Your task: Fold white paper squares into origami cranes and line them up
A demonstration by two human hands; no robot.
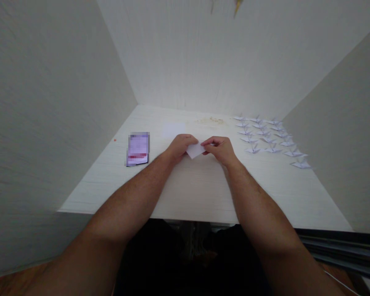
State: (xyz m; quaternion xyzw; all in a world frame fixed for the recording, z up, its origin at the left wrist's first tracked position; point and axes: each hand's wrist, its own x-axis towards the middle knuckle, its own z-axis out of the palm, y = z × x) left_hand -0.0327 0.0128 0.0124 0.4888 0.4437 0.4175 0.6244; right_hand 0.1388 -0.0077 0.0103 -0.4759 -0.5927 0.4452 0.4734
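A small folded piece of white paper (pixel 195 151) is held between my two hands above the middle of the table. My left hand (pixel 182 144) grips its left side, thumb on top. On the right, the thumb and bent fingers of my right hand (pixel 218 147) pinch the paper's other edge. One corner of the paper points down toward me. The fingers beneath it are partly hidden.
Several white paper cranes (pixel 263 133) stand in rows at the right of the white table (pixel 191 193). A phone (pixel 137 148), its screen blurred, lies at the left. White paper (pixel 173 130) lies behind my left hand. Walls enclose the table's back and sides.
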